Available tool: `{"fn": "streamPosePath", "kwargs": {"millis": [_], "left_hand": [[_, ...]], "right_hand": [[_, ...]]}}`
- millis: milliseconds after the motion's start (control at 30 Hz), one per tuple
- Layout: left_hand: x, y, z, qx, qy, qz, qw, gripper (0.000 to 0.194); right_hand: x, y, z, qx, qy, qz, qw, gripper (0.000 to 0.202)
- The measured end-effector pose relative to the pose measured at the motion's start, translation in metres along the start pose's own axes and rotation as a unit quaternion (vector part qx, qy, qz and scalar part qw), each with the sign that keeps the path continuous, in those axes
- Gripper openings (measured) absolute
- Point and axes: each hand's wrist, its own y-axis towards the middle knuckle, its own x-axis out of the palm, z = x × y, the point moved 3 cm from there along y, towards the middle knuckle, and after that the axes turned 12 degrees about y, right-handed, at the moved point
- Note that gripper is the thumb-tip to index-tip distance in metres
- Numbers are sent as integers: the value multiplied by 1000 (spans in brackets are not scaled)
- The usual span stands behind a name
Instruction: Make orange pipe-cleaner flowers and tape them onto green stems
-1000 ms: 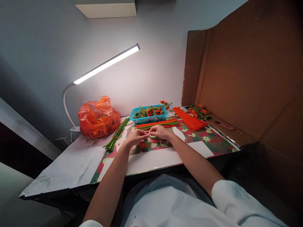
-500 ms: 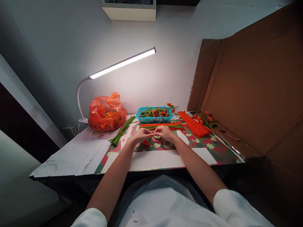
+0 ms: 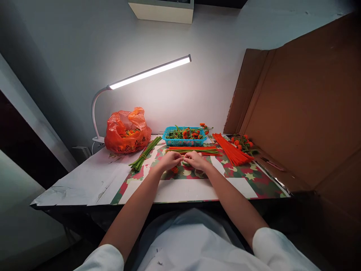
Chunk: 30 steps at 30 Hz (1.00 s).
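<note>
L hand (image 3: 170, 161) & R hand (image 3: 196, 160): grips pinched shut, contents unclear; red/green stems (image 3: 208, 151) just beyond lie lengthwise L-R.

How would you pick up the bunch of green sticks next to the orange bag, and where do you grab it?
I'd grab the green bunch around its middle, near the band, coming from above with fingers across the sticks. It lies flat and slanting, and its near end spreads out a bit. The orange bag crowds its far left side.
</note>
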Motion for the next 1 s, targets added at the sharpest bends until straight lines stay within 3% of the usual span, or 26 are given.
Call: {"fn": "streamPosePath", "kwargs": {"millis": [300, 633, 900, 1000], "left_hand": [[5, 2, -2, -11, 45, 35, 998, 15], [6, 4, -3, 27, 65, 31, 997, 18], [5, 10, 6, 32, 201, 86, 975, 22], [-9, 10, 1, -9, 204, 127, 971, 20]], "right_hand": [[11, 6, 5, -3, 6, -20, 1000, 28], [13, 8, 11, -24, 68, -48, 996, 26], [19, 16, 20, 1, 138, -50, 989, 24], [19, 14, 19, 13, 152, -51, 987, 24]]}}
